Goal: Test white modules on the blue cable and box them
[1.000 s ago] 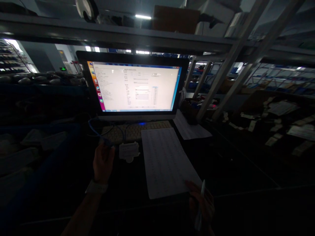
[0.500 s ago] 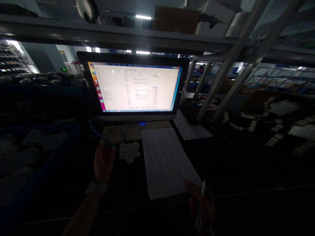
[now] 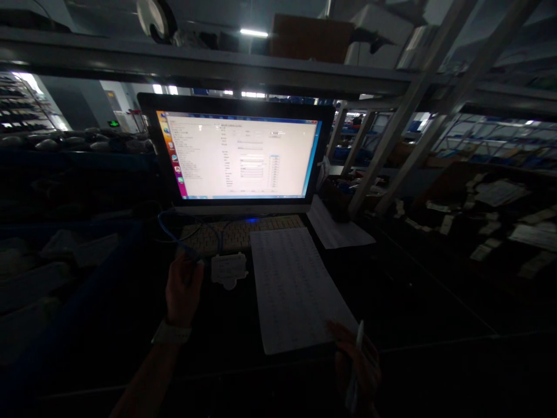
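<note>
My left hand (image 3: 183, 293) is closed at the left of the desk, its fingers on the end of a blue cable (image 3: 167, 227). Dim light hides the exact grip. Just right of those fingers lies a small white box-like device (image 3: 228, 269) with lugs at its edges. A white pen (image 3: 359, 337) is held in my right hand (image 3: 359, 366), whose fingertips rest by the lower right corner of a printed sheet (image 3: 291, 284). The sheet overlaps the keyboard (image 3: 237, 235), which sits below a lit monitor (image 3: 243, 157) showing a software window.
A second paper (image 3: 342, 226) lies right of the keyboard. On the left stands a blue bin (image 3: 100, 278) with bagged items. Labelled dark items (image 3: 487, 215) are piled at the right. A metal shelf (image 3: 243, 69) runs above the monitor, carrying a cardboard box (image 3: 311, 38).
Both hands stay almost in place. The view has shifted very slightly.
</note>
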Tool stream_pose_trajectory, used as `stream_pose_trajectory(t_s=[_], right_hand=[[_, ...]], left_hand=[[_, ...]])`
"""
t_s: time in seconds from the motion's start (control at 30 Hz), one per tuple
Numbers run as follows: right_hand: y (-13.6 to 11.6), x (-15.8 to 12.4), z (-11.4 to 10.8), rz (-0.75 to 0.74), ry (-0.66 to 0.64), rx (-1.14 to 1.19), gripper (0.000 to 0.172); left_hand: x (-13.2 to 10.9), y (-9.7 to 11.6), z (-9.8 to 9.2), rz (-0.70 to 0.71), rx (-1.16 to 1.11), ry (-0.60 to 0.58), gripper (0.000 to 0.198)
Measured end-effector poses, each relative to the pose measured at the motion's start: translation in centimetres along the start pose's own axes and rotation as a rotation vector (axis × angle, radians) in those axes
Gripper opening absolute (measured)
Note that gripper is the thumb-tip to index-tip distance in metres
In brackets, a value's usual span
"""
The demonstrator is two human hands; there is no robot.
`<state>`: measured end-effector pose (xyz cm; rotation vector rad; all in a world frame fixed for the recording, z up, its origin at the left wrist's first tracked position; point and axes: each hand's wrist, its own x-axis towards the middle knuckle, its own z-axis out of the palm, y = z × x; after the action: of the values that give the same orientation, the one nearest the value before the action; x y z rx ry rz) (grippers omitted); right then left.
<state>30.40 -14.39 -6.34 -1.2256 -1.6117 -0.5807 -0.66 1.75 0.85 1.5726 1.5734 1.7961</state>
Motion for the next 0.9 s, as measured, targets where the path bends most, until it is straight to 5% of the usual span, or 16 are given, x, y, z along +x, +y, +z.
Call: stream_pose_trajectory(t_s=[0.9], right_hand=[[0.29, -0.16, -0.03, -0.009, -0.016, -0.053, 0.013]], left_hand=[[0.02, 0.0, 0.04, -0.001, -0.022, 0.001, 0.046]])
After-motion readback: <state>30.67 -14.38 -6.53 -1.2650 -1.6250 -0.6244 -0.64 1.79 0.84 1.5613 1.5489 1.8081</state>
